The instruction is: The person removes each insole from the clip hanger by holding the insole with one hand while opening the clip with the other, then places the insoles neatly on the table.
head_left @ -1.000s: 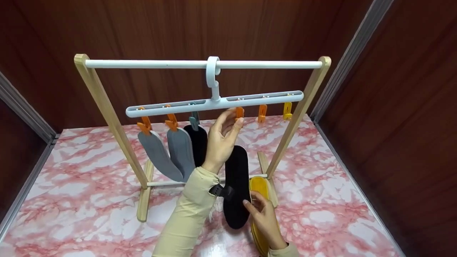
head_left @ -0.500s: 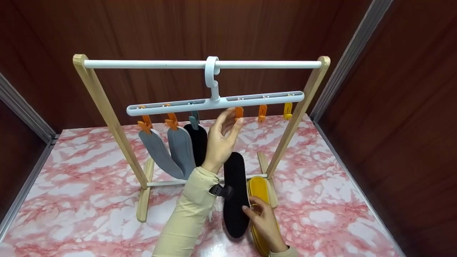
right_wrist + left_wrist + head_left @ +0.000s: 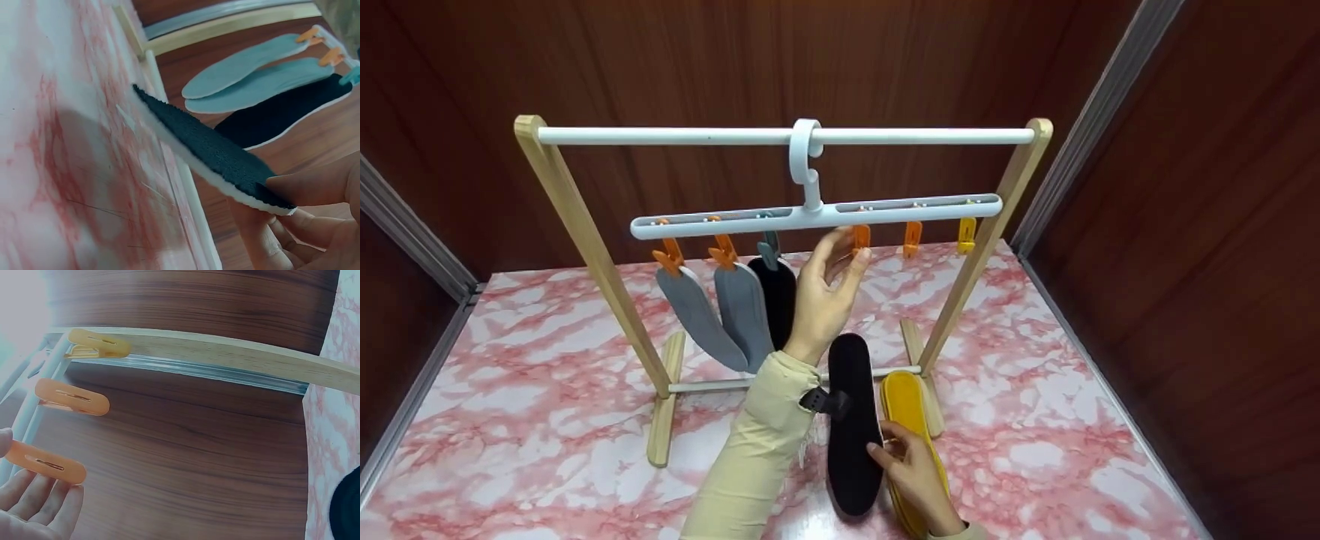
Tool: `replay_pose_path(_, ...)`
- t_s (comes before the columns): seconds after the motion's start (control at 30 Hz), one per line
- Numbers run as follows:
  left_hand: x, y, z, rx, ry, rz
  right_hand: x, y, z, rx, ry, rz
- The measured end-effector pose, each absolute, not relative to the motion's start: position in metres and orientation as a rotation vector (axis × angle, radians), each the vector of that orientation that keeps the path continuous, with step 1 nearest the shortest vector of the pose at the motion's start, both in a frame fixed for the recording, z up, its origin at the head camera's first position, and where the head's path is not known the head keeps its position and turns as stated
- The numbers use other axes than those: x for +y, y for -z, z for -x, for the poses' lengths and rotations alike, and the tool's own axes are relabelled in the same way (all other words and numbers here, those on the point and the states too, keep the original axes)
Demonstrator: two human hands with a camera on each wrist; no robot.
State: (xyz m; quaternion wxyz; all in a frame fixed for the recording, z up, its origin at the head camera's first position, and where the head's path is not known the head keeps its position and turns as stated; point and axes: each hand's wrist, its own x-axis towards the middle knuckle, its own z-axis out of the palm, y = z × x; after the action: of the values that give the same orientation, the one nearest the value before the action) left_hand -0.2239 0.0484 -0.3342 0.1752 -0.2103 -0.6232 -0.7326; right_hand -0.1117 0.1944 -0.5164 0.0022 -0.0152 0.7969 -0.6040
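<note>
My left hand reaches up to the white clip hanger and pinches an orange clothespin just right of its centre. In the left wrist view, the thumb is on one side of that clothespin and the fingers on the other. Lower down, my right hand holds a black insole by its edge, thumb on the dark face. The right wrist view shows the insole's pale underside edge. Clipped on the hanger's left half are two grey insoles and another black insole.
The hanger hooks over the white rail of a wooden rack. Another orange clothespin and a yellow clothespin hang at right, holding nothing. Yellow insoles lie on the pink marbled table, partly behind my right hand. Brown panels enclose the sides.
My right hand has lowered the black insole toward me. The hanger's left end has swung slightly, carrying the clipped insoles a little up and right. My left hand stays at the orange clothespin.
</note>
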Motion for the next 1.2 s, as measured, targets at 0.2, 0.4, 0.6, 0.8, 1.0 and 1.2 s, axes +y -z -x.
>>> replay_pose_path(0.2,0.048,0.333,0.223,-1.766,2.071,0.594,0.194,0.520,0.110,2.479,1.892,0.050)
replay_pose_path(0.4,0.048,0.334,0.222,-1.760,2.069,0.596,0.195,0.523,0.108,2.449,1.868,0.059)
replay_pose_path(0.6,0.048,0.335,0.222,-1.754,2.069,0.604,0.198,0.529,0.106,2.388,1.862,0.041)
replay_pose_path(0.8,0.048,0.337,0.222,-1.758,2.060,0.599,0.197,0.531,0.103,2.359,1.894,0.045)
replay_pose_path(1.0,0.047,0.340,0.222,-1.752,2.055,0.623,0.196,0.536,0.098,2.234,1.986,0.034)
replay_pose_path(1.2,0.047,0.340,0.222,-1.743,2.050,0.644,0.195,0.540,0.096,2.264,1.936,0.031)
